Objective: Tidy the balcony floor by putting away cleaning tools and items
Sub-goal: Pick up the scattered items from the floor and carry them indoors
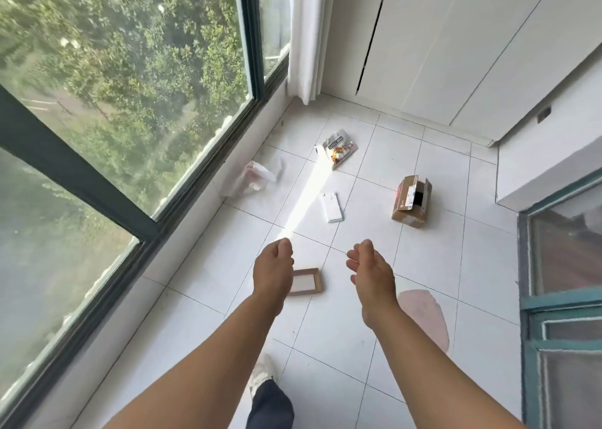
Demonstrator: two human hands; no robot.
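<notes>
- five loose items lay on the tile floor [325, 331]: a plastic bag [250, 179] by the window, a packet [338, 148] beyond it, a white lid [331, 207] mid-floor, a carton [411, 202] to the right, and a small tray [306, 281] nearest.
- left hand [273, 269] and right hand [369, 270] hovered above the floor, fingers loosely curled, holding nothing.
- the tray looked light and stiff; its raised rim seemed the best place to pinch.
- the bag looked limp and slippery; bunching it would likely work.
- the carton sat open, probably light; gripping a wall seemed sensible.
- the carton's label and the packet's print were too small to read.
</notes>
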